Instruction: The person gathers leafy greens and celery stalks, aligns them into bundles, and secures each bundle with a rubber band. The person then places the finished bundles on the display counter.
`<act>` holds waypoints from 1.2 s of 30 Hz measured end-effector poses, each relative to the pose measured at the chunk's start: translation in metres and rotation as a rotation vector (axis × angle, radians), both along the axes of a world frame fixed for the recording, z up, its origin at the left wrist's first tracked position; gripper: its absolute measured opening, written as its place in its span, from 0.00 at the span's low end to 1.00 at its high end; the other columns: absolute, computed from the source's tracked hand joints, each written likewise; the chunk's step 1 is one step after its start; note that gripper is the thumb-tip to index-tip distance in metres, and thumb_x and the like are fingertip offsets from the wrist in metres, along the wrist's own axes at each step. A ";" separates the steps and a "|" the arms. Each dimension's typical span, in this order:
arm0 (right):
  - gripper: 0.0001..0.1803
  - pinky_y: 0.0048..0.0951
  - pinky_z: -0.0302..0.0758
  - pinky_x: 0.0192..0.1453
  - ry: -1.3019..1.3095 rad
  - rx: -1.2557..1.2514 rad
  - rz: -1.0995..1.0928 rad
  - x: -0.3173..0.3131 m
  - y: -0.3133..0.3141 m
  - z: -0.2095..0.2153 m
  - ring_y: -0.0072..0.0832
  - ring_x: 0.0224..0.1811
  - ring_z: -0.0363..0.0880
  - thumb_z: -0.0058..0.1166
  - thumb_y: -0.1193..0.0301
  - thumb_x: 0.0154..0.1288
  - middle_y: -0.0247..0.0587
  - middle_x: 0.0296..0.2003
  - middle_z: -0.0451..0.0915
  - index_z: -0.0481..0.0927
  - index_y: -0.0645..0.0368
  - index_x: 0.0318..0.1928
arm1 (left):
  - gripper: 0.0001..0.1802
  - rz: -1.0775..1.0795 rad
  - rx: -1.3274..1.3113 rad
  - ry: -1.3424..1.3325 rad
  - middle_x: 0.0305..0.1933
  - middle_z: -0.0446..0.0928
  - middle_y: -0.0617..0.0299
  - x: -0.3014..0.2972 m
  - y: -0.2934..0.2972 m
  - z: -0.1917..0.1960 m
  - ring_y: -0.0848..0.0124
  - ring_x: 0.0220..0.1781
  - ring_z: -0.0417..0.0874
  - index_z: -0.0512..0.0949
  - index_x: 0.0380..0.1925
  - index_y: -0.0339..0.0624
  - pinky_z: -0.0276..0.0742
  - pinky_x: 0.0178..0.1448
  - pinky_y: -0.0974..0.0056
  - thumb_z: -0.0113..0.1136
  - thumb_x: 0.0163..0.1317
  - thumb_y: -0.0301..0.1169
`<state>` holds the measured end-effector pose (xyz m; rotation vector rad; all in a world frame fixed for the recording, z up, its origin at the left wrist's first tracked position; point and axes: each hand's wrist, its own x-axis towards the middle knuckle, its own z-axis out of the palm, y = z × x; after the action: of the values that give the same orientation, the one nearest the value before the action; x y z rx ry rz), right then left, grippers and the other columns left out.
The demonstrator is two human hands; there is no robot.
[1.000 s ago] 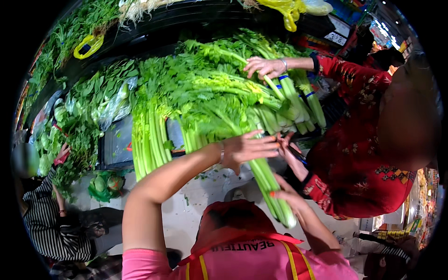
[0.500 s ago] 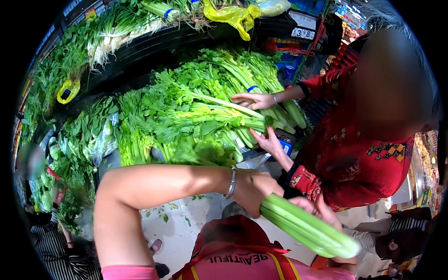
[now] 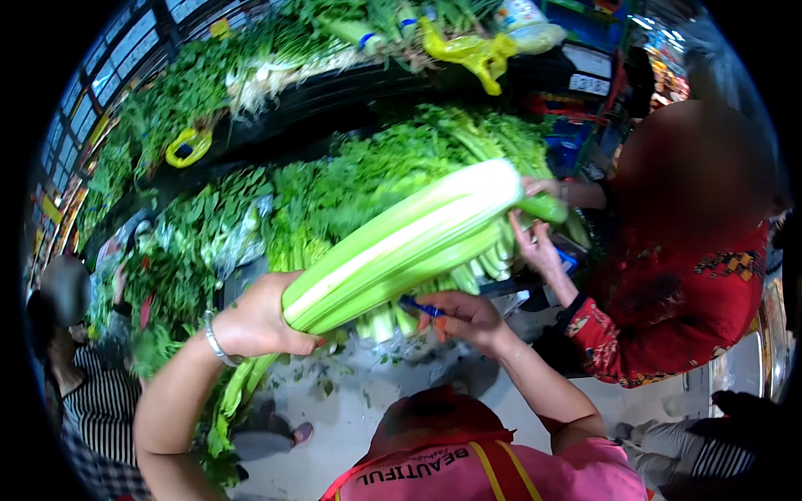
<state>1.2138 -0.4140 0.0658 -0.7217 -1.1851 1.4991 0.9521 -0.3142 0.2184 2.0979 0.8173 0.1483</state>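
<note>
My left hand (image 3: 261,321) is wrapped round a large bunch of celery (image 3: 401,246) at its stalks, below the leaves. The pale root end points up and to the right, and the leafy end hangs down beside my left forearm. My right hand (image 3: 469,321) is just below the bunch, its fingers closed on a small dark blue object (image 3: 426,307) whose kind I cannot make out. Behind the bunch lies a heap of celery (image 3: 359,179) on the produce display.
At the right a person in red (image 3: 668,292) has both hands at the celery by the heap's right end. An upper shelf (image 3: 334,92) holds spring onions (image 3: 276,79) and a yellow plastic bag (image 3: 472,54). Another person in stripes (image 3: 100,401) stands at the left. Leaf scraps lie on the floor.
The celery has swung from the lower right up to the middle, its root end now pointing up-right. My left hand has moved left with it. A blue object now shows in my right hand.
</note>
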 end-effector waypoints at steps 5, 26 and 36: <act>0.23 0.15 0.65 0.36 0.043 0.091 0.053 -0.029 0.021 -0.005 0.16 0.32 0.69 0.49 0.78 0.61 0.40 0.37 0.78 0.64 0.62 0.57 | 0.23 0.386 -0.284 -0.302 0.34 0.76 0.62 -0.042 -0.012 -0.062 0.75 0.35 0.76 0.74 0.40 0.35 0.74 0.42 0.68 0.66 0.40 0.26; 0.20 0.22 0.68 0.42 0.255 0.209 0.343 -0.040 0.074 0.033 0.23 0.42 0.73 0.45 0.82 0.58 0.41 0.39 0.75 0.68 0.65 0.54 | 0.29 0.404 -0.686 -0.911 0.33 0.73 0.50 -0.018 -0.007 -0.073 0.66 0.30 0.76 0.68 0.45 0.28 0.73 0.37 0.66 0.63 0.39 0.26; 0.19 0.24 0.76 0.44 -0.361 0.933 -0.415 -0.052 0.082 0.032 0.28 0.39 0.76 0.58 0.86 0.50 0.47 0.41 0.71 0.69 0.62 0.44 | 0.29 0.446 -0.776 -1.038 0.34 0.71 0.48 -0.017 -0.002 -0.071 0.64 0.28 0.73 0.66 0.45 0.29 0.70 0.35 0.61 0.63 0.39 0.28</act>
<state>1.1617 -0.3318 0.0979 -0.5326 -1.6833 0.3718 0.9353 -0.3165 0.1473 0.8679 0.5242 0.9081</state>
